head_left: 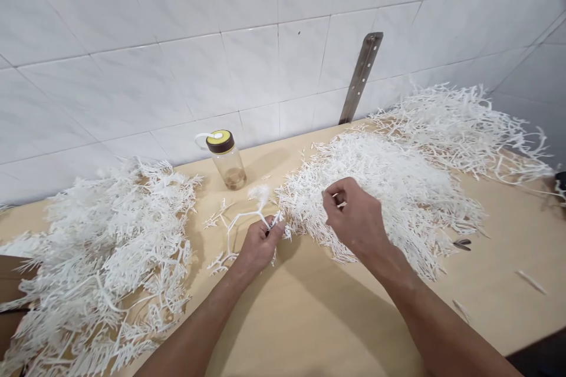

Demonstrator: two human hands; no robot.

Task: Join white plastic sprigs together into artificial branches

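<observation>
My left hand (260,242) is closed around a white branching plastic stem (241,215), low over the table. The stem's forks spread out to the left of the fingers, with small twiggy tips and one feathery tuft. My right hand (357,217) is raised above the near-left part of a heap of small white sprigs (389,159). Its thumb and forefinger are pinched together; anything between them is too small to make out. The two hands are apart.
Another pile of white branched pieces (110,241) covers the left side. Long white stems (460,123) lie at the back right. A bottle with a yellow lid (228,159) stands behind my left hand. A perforated metal strip (361,78) leans on the tiled wall (247,70).
</observation>
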